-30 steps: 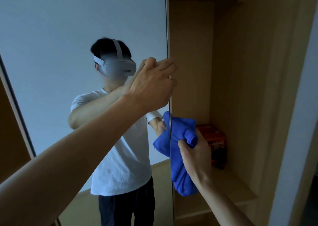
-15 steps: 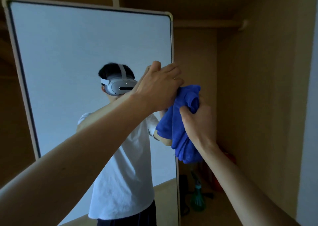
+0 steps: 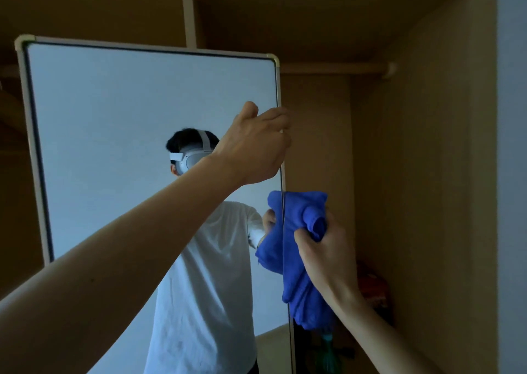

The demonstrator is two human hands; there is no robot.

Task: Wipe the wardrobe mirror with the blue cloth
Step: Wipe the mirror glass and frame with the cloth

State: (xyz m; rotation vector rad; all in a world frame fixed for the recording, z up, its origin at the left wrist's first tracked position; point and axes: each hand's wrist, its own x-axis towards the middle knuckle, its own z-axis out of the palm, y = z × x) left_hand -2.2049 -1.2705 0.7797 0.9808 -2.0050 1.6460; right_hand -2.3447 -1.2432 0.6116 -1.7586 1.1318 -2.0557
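Note:
The wardrobe mirror point(image 3: 119, 122) is a tall panel in a pale frame, filling the left half of the head view and reflecting a person in a white shirt. My left hand point(image 3: 256, 145) grips its right edge at about head height, fingers curled round the frame. Just below, my right hand point(image 3: 322, 248) holds the bunched blue cloth point(image 3: 299, 259) against the same edge. The cloth hangs down past my wrist, and its reflection shows in the glass.
Right of the mirror the wardrobe stands open, with a hanging rail point(image 3: 342, 68) near the top and a wooden side wall point(image 3: 427, 174). A red box point(image 3: 373, 288) and a green spray bottle point(image 3: 328, 353) sit low inside, behind my right arm.
My right hand has dropped with the cloth from just beside my left hand to well below it along the mirror's edge. The view has tilted upward, showing more of the mirror's top.

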